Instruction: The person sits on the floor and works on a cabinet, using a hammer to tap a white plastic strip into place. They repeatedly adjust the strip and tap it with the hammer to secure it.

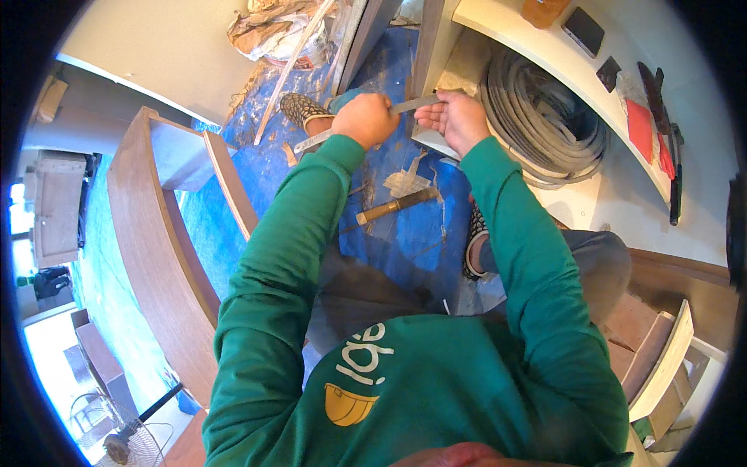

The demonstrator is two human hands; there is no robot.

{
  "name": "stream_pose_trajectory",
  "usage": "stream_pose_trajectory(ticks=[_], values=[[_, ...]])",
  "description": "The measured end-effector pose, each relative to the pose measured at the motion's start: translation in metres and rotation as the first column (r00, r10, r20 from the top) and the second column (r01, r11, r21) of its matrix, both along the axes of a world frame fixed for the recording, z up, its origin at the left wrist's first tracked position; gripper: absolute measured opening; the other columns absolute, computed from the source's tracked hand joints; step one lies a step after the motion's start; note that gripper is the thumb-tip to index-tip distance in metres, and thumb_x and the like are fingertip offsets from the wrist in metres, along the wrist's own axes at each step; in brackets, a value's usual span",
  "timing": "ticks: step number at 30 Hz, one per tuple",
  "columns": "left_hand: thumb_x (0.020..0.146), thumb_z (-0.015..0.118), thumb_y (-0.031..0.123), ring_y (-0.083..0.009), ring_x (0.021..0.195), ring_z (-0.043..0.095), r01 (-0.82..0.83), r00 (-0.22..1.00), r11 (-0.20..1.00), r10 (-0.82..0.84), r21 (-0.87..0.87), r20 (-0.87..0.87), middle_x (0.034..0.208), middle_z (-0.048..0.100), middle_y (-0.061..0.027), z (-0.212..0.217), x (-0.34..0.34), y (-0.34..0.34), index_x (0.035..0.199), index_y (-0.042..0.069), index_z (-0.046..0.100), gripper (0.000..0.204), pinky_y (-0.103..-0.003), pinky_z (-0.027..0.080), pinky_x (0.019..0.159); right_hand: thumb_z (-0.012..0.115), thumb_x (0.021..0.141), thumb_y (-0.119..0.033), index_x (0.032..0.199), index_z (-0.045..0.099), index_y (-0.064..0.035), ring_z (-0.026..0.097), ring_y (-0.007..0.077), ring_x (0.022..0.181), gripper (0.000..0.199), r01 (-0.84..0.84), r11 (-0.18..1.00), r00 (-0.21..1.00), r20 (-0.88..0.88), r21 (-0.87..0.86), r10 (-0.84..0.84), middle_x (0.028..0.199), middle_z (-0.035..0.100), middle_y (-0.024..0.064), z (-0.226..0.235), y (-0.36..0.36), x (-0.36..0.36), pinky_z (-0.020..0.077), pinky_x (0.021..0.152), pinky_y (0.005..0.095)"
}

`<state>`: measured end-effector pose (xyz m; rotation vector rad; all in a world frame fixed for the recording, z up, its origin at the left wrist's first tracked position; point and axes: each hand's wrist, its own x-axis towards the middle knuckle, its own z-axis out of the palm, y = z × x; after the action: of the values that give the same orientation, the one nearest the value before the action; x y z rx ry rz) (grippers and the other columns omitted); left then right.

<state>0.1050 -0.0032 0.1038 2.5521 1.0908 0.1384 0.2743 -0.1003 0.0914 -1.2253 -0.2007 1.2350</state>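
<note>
My left hand is closed in a fist around a narrow grey-brown strip. The strip runs across to my right hand, whose thumb and fingers pinch its other end. From beneath my left hand a pale, ruler-like strip sticks out to the left; whether that hand grips it too, I cannot tell. Right of my right hand, a large coil of similar grey strip sits inside a pale cabinet. Below both hands, a wooden-handled tool lies on the blue floor sheet beside a torn beige scrap.
On the curved pale shelf rest a phone, a red flat piece and dark-handled tools. A curved wooden frame stands to the left. Crumpled bags lie beyond, and a fan stands lower left.
</note>
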Motion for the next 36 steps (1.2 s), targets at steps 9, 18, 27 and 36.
stream_pose_trajectory(ticks=[9,18,27,36], values=[[0.086,0.064,0.034,-0.0438,0.088,0.069,-0.025,0.984,0.988,-0.001,0.149,0.177,0.090,0.071,-0.0239,0.111,0.002,-0.004,0.092,0.005,0.075,0.032,-0.052,0.056,0.082,0.049,0.101,-0.015,0.115,0.049,0.0111,0.074,0.0367,0.082,0.029,-0.019,0.983,0.976,0.215,0.185,-0.021,0.091,0.069,0.0292,0.132,-0.007,0.000,0.0648,0.070,0.0403],[0.096,0.059,0.042,-0.0470,0.076,0.068,-0.022,0.917,0.849,-0.193,0.528,0.348,0.076,0.066,-0.0306,0.222,0.006,0.006,0.078,-0.002,0.071,0.049,-0.052,0.055,0.069,0.052,0.102,-0.016,0.096,0.058,0.0031,0.072,0.0289,0.070,0.021,-0.024,0.877,0.938,0.315,0.480,-0.147,0.081,0.068,0.0205,0.252,-0.016,0.000,0.0631,0.062,0.0376],[0.066,0.084,0.040,-0.0403,0.078,0.071,-0.007,0.945,0.986,0.061,-0.167,0.321,0.084,0.071,-0.0237,0.138,-0.004,-0.110,0.083,0.003,0.074,0.043,-0.052,0.057,0.071,0.070,0.098,-0.034,0.123,0.064,-0.0028,0.067,0.0190,0.104,0.040,-0.173,0.968,0.849,0.525,0.179,0.054,0.113,0.069,0.0091,0.170,-0.107,-0.029,0.0567,0.085,0.0352],[0.081,0.070,0.023,-0.0430,0.093,0.061,0.248,0.531,0.963,-0.042,-0.108,0.846,0.095,0.060,-0.0191,0.057,0.002,-0.195,0.097,0.000,0.063,0.028,-0.050,0.050,0.084,0.063,0.103,-0.031,0.103,0.055,-0.0074,0.060,0.0175,0.080,0.025,-0.122,0.979,0.753,0.658,0.166,-0.018,0.085,0.057,0.0044,0.133,-0.173,0.055,0.0490,0.078,0.0335]])
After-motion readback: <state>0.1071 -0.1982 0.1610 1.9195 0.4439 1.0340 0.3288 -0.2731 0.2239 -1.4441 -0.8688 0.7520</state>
